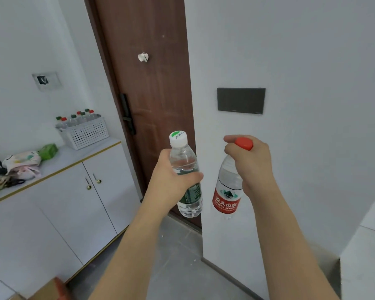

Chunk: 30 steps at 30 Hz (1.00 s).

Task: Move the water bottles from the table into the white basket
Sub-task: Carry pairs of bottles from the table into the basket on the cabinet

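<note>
My left hand grips a clear water bottle with a green label and white cap around its middle, held upright in the air. My right hand holds a second bottle with a red label and red cap by its neck, hanging slightly tilted. Both are in front of me, over the floor. The white perforated basket stands on the cabinet top at the left, well beyond both hands. Several bottles with red and green caps stand inside it.
The basket sits on a white cabinet with two doors and gold knobs. A green packet and a heap of cloth items lie on its top. A brown door is ahead, a white wall to the right, a cardboard box bottom left.
</note>
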{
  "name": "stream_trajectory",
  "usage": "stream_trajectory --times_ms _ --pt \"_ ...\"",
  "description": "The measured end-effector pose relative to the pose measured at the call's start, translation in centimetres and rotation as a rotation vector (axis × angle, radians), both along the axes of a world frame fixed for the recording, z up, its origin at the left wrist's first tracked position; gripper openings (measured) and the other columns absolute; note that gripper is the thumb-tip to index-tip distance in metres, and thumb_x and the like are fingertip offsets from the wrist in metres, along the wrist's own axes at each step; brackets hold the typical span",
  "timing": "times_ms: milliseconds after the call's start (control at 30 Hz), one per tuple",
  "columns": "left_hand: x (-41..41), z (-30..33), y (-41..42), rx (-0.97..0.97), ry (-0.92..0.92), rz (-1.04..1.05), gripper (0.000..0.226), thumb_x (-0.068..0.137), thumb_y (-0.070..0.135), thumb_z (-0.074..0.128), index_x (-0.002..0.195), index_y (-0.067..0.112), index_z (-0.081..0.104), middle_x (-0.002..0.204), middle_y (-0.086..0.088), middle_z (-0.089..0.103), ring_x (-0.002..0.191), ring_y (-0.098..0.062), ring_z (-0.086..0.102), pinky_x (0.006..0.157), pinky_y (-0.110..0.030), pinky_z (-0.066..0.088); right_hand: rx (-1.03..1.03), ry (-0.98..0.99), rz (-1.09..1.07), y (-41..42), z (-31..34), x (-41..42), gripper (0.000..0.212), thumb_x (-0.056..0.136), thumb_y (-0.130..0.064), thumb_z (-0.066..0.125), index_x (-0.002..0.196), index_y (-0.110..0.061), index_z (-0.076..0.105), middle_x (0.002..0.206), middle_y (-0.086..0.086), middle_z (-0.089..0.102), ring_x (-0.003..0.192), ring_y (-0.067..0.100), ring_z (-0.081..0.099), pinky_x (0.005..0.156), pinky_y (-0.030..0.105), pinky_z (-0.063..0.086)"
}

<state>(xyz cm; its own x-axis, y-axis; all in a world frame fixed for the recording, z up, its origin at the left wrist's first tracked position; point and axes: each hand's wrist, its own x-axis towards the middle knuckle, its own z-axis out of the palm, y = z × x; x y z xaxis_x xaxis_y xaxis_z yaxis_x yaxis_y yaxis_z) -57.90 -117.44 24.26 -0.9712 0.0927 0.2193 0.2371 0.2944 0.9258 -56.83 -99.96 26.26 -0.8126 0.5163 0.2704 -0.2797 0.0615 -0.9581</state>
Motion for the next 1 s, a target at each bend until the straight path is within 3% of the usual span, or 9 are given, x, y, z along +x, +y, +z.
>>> stream_trajectory --times_ms 167,333,433,633,800,1000 --pt "-5.1 1.5 -7.2 0.042 0.007 -0.007 0.07 0.052 0.038 0.084 0.114 0.036 0.049 0.105 0.01 0.067 0.101 -0.014 0.067 0.091 -0.047 0.056 0.009 -0.005 -0.035 -7.4 1.3 -5.7 0.016 0.074 -0.019 0.068 0.076 -0.034 0.073 0.074 -0.025 0.067 0.077 0.001 0.061 0.059 0.017 0.041" --pt "-9.9 2.0 -14.9 0.079 -0.001 0.021 0.076 0.044 0.044 0.081 0.114 0.034 0.052 0.105 0.006 0.069 0.1 -0.016 0.069 0.092 -0.049 0.056 -0.012 0.017 -0.03 -14.5 1.6 -10.6 0.015 0.075 -0.019 0.069 0.076 -0.034 0.073 0.077 -0.026 0.068 0.077 0.003 0.062 0.059 0.017 0.043" --pt "-12.3 1.7 -18.4 0.119 -0.005 0.064 0.07 0.044 0.043 0.081 0.107 0.04 0.052 0.103 0.008 0.069 0.099 -0.013 0.068 0.091 -0.046 0.056 -0.024 0.011 0.0 -17.6 1.6 -13.3 0.014 0.074 -0.017 0.069 0.077 -0.03 0.074 0.079 -0.021 0.07 0.075 -0.001 0.064 0.054 0.013 0.044" --pt "-17.9 0.8 -22.6 0.172 -0.017 0.095 0.07 0.044 0.042 0.082 0.108 0.037 0.053 0.102 0.009 0.069 0.098 -0.013 0.069 0.086 -0.04 0.057 0.028 -0.002 0.012 -21.9 1.0 -20.1 0.013 0.076 -0.023 0.07 0.087 -0.03 0.073 0.083 -0.017 0.07 0.083 0.006 0.063 0.066 0.024 0.048" --pt "-24.2 0.1 -24.8 0.174 -0.026 0.107 0.061 0.053 0.031 0.085 0.106 0.035 0.055 0.095 0.01 0.07 0.091 -0.009 0.07 0.081 -0.036 0.056 0.043 -0.017 0.035 -24.0 0.4 -27.6 0.011 0.078 -0.022 0.071 0.084 -0.032 0.072 0.079 -0.02 0.069 0.077 0.001 0.064 0.061 0.018 0.045" --pt "-34.9 1.3 -25.8 0.13 0.026 0.151 0.067 0.055 0.028 0.086 0.114 0.03 0.053 0.106 0.005 0.069 0.1 -0.017 0.068 0.089 -0.044 0.055 0.043 0.046 0.042 -25.2 1.2 -38.7 0.01 0.078 -0.024 0.07 0.08 -0.034 0.072 0.079 -0.021 0.069 0.077 0.0 0.064 0.06 0.016 0.045"
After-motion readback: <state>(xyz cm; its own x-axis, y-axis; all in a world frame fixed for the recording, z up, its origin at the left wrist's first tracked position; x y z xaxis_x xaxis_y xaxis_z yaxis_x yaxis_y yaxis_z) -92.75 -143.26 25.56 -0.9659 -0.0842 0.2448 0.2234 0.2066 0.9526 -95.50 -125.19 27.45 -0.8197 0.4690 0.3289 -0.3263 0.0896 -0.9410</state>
